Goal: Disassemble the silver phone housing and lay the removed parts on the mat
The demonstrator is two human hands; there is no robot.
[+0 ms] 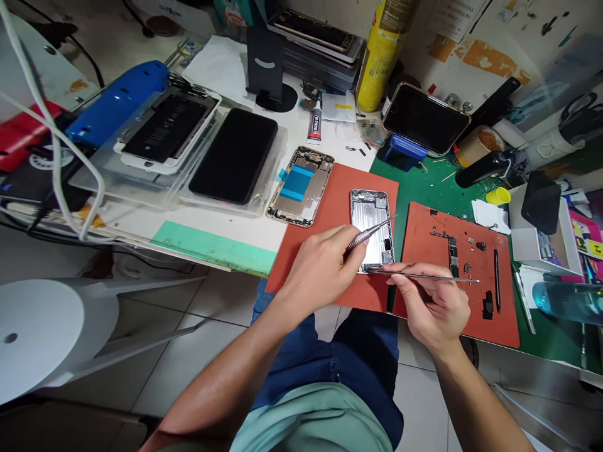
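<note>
Bearings from the silver phone housing (365, 213), 12 o'clock away from you. It lies flat, inner side up, on an orange mat (339, 188) at the near side of your bench (245, 229), probably to be within easy reach of both hands.

Your left hand (323, 270): grip narrow, closed round a knurled metal tool (358, 240), held pen-fashion, presumably for fine control. Its tip aims at 2 o'clock, over the housing; contact can't be told.

Your right hand (436, 304): grip pinching a thin metal tool (445, 277), laid nearly level, one end by the housing's 6 o'clock edge. The low hold likely leaves your view clear.

At 4 o'clock, a second orange mat (499, 326) carries small parts (453, 251), spread apart, perhaps so that none gets lost or mixed. A gold phone frame (323, 179) sits at 10, blue strips (298, 182) across it. At 1, a dark-screened phone (426, 119) leans upright, screen towards you.

Writing: the glue tube (315, 122) at 11 reads "B-7000". A yellow tag (597, 247) far out at 3 shows a "2". Print on the yellow can (384, 56) at 12 and on the battery (162, 129) at 10: too small to read.
</note>
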